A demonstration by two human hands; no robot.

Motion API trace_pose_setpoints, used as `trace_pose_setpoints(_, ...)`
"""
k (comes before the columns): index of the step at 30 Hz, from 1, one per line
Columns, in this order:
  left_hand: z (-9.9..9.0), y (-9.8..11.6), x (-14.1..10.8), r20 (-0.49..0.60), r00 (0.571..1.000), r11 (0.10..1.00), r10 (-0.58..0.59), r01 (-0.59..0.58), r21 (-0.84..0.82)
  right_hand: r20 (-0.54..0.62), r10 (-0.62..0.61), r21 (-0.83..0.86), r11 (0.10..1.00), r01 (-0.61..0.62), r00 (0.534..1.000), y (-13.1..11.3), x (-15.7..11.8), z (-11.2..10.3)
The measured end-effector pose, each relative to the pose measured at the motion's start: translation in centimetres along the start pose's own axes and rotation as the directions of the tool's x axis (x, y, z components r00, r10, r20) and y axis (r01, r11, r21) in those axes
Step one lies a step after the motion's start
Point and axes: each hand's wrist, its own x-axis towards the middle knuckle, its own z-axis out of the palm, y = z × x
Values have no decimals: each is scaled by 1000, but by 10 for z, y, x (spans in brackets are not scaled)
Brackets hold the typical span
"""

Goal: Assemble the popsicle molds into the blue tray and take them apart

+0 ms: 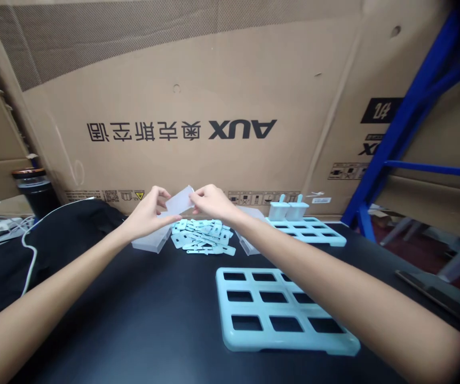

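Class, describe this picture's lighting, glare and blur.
Head view: the translucent rectangular plastic piece looks pale, faintly detailed; head view: the blue metal rack post blurs, darkening toward the upper right corner; head view: the smooth black tabletop carries faint sheen.

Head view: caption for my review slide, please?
Right hand pinches a translucent plastic mold, left hand at its other end, near piled blue sticks on a black table.

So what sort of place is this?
Probably a work surface in a storeroom or warehouse, though I can't be certain. A huge AUX carton backs the black tabletop, and a blue frame, possibly racking, stands at the right.
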Motion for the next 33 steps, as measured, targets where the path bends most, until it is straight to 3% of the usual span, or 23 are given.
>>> trace_pose_setpoints(3, -3, -33, 9, -70, 988, 990, -136, 137, 13, -12, 95, 68, 993, -94, 995, 6, 21, 14)
trace_pose_setpoints(5, -6, -61, 9, -91, 959, 963, -269, 267, -36, -36, 134, 96, 987, -131, 990, 14, 35, 22)
trace_pose_setpoints(9, -6, -104, 2, -67, 842, 819, -536, 499, -283, -59, 225, 145, 966, -215, 973, 29, 61, 38)
trace_pose_setpoints(11, -5, -115, -2, -50, 787, 747, -615, 561, -357, -57, 265, 159, 954, -254, 962, 33, 69, 47)
trace_pose_setpoints(13, -2, -117, -3, -35, 763, 715, -645, 586, -382, -65, 284, 149, 950, -273, 957, 34, 72, 54)
trace_pose_setpoints(17, 2, -111, -4, -6, 752, 685, -659, 596, -420, -46, 289, 126, 951, -281, 956, 35, 71, 62)
trace_pose_setpoints(23, 5, -103, -8, 25, 755, 674, -656, 600, -431, 74, 281, 187, 939, -291, 957, 36, 71, 70)
trace_pose_setpoints(33, 8, -112, -9, 47, 799, 721, -599, 565, -401, 172, 264, 317, 898, -307, 949, 30, 79, 95)
